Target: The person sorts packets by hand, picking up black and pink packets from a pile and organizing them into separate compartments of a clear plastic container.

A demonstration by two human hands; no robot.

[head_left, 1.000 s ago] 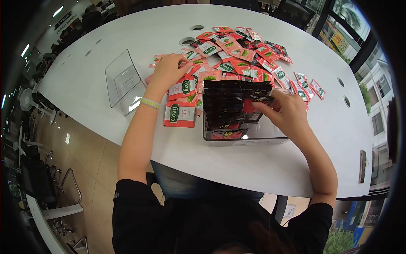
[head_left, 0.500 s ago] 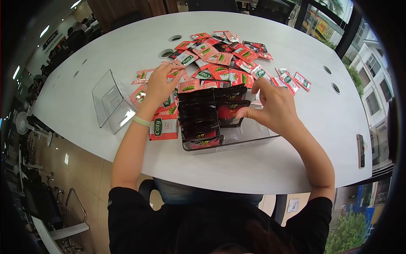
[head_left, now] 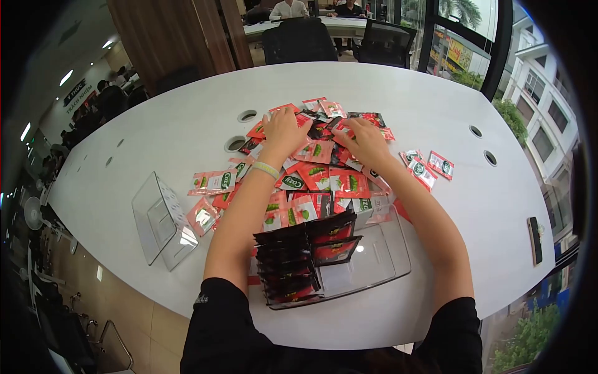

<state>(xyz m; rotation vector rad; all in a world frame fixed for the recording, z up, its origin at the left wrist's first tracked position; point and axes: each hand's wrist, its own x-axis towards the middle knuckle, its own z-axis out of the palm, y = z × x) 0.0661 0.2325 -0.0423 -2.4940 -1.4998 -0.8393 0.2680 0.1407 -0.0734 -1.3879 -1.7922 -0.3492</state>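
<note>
Red and pink packets are lying heaped beneath and nearer than the grip, dark packets showing between the hands. I am noting the left hand and the right hand resting over the heap's far part, fingers curved and partly spread; whether either is gripping a packet, I cannot tell. Picking through the heap appears to be the step in hand; cleanly lifting one would, in my judgement, be calling for a pinch free of overlapping neighbours. Nearer the body than the grip, a see-through box is holding upright black packets. Left of the hands, another see-through container is resting on the white table; far right, a phone is lying. Beyond the hands, dark chairs are standing and people are sitting.
</note>
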